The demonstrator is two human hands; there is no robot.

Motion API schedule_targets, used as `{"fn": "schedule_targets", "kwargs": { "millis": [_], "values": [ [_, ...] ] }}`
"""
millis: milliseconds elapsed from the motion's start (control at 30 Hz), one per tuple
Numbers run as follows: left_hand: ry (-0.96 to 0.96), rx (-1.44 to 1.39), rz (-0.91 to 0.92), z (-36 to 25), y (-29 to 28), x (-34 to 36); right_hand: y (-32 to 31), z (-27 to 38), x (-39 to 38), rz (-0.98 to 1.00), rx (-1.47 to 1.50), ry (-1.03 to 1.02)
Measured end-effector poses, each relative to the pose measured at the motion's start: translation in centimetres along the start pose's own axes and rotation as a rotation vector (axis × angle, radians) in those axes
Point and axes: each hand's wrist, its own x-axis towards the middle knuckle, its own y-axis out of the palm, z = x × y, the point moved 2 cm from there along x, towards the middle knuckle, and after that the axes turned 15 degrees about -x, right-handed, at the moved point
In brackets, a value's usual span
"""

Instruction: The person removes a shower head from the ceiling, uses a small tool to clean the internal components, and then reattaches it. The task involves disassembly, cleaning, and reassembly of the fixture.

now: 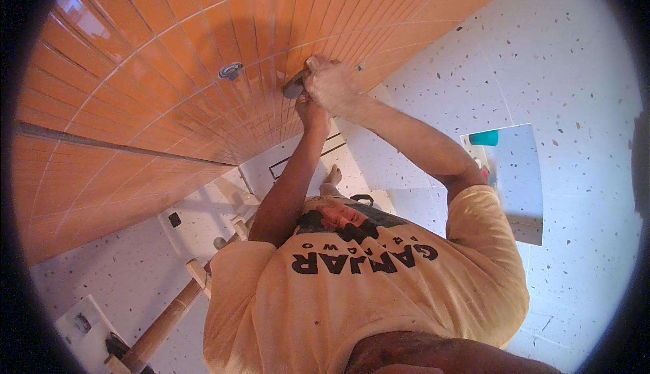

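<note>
Both my hands meet at the orange tiled wall (196, 28), around a small dark grey flat piece (294, 87) with a rounded edge. My right hand (333, 88) lies over the piece's right side with bent fingers, back of the hand toward me. From below, my left hand (311, 111) grips close to the piece's lower edge, partly hidden by the right. What kind of thing it is, I cannot tell. To the left of it, a round metal fitting (230, 70) sticks out of the wall. A smaller metal fitting (360, 66) sits to the right.
A speckled white wall (575, 89) rises on the right, with a niche (518, 184) holding a teal container (483, 137). At lower left stands a bamboo pole (166, 320) with wooden crosspieces. A dark seam (122, 145) crosses the orange wall. My bare foot (332, 176) shows on the floor below.
</note>
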Motion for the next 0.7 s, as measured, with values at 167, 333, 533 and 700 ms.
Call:
{"fn": "schedule_targets", "kwargs": {
  "millis": [167, 333, 533, 700],
  "values": [
    [-0.066, -0.128, 0.054, 1.4, -2.2, 1.6, 0.0, 1.7, 0.5, 0.028, -0.102, -0.013],
    [-0.085, -0.113, 0.069, 0.6, -1.5, 1.3, -0.2, 3.1, 0.8, 0.103, -0.163, 0.026],
    [-0.062, -0.027, 0.098, -0.3, -1.2, 1.3, 0.8, 4.5, 1.2, 0.169, -0.234, 0.006],
    [0.022, 0.155, 0.13, -1.1, -1.0, 1.2, 1.3, 6.0, 1.4, 0.207, -0.303, 0.108]
  ]
}}
